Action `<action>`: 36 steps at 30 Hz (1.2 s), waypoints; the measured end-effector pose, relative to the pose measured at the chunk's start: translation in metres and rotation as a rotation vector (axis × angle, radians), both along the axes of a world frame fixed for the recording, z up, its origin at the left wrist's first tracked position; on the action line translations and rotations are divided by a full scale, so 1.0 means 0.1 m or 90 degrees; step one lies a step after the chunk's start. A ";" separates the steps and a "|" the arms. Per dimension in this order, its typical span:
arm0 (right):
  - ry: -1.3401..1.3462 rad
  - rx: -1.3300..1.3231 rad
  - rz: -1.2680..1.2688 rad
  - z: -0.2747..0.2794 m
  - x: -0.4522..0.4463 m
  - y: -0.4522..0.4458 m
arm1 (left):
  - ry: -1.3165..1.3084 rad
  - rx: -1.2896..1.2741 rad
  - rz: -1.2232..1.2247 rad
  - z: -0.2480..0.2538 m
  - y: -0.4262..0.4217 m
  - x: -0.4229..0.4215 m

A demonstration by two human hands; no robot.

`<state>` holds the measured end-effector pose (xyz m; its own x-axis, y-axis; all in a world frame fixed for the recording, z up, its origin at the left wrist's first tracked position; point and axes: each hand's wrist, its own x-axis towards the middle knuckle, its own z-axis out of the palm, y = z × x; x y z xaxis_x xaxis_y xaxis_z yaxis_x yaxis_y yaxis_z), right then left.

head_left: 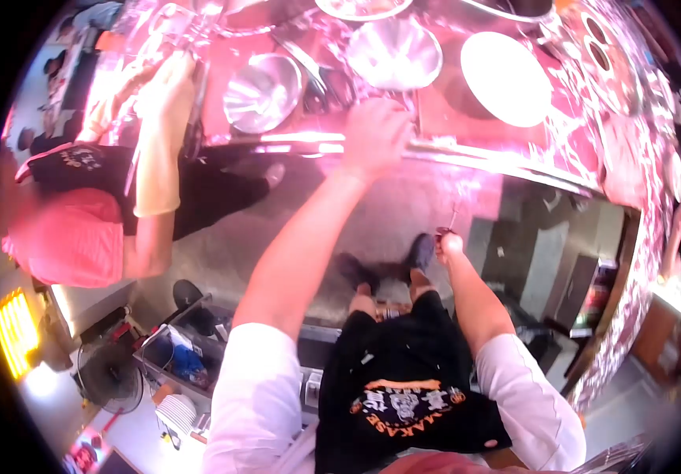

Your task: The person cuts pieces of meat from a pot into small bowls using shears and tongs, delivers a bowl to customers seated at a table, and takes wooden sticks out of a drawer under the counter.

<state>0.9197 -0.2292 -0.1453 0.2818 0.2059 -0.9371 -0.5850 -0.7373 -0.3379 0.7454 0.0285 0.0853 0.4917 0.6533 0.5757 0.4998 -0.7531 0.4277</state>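
My left hand [373, 141] is over the front edge of the pink-lit counter, just below a shiny metal bowl [395, 55]. Its fingers look curled; glare hides whatever may be in them. Left of it lies a dark-handled utensil [326, 88], and beyond that a second metal bowl [262, 93]. Low in front of the counter, clear of it, my right hand [449, 246] is closed around a thin tool with a dark handle [442, 231]. A slender shaft points up from that fist; the tool's exact kind is unclear.
A white round plate [506, 79] sits on the counter [447, 118]. At left, a co-worker in a red cap [71, 237] reaches over the counter with long yellow gloves [160, 142]. Below are a crate [186, 355], a fan [109, 377] and, at right, an open under-counter shelf [569, 268].
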 end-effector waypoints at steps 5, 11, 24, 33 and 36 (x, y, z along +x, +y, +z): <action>0.069 0.078 -0.079 -0.44 0.25 0.68 | 0.182 -0.019 0.093 -0.04 0.08 0.22; 0.271 0.222 -0.081 -2.34 0.84 1.39 | 0.204 -0.015 0.071 -0.08 0.13 0.29; 0.212 0.190 -0.469 -2.63 0.29 2.19 | 0.220 0.118 0.058 -0.37 0.15 0.17; -0.006 0.178 -0.281 -1.78 0.11 1.38 | 0.163 0.264 0.004 -0.39 0.13 0.22; -0.047 0.179 -0.261 -1.79 0.18 0.86 | 0.144 0.277 -0.008 -0.40 0.16 0.21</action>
